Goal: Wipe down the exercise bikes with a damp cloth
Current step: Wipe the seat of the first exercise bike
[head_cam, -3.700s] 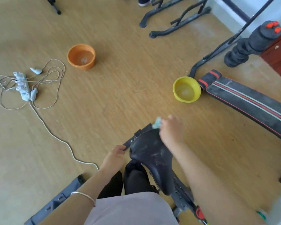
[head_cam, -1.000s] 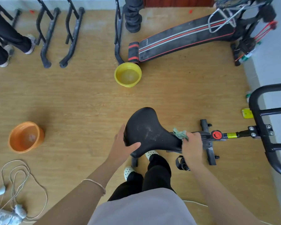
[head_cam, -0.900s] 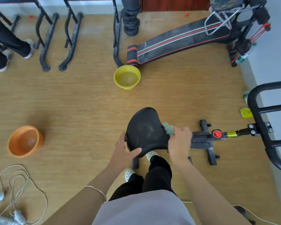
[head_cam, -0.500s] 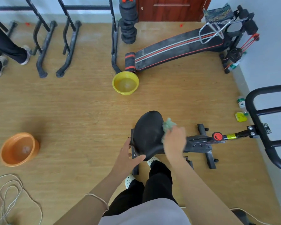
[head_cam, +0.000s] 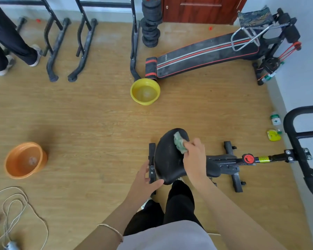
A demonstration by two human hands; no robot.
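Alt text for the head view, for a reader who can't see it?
Right hand presses a green cloth on a black bike saddle; left hand steadies the saddle's edge. Yellow basin and orange basin sit on the wooden floor.

Right hand (head_cam: pixel 194 157) is being held clenched, arm extended; left hand (head_cam: pixel 145 184) is being held spread, thumb out.

Head camera looks steeply down, close over the saddle (head_cam: pixel 167 159).
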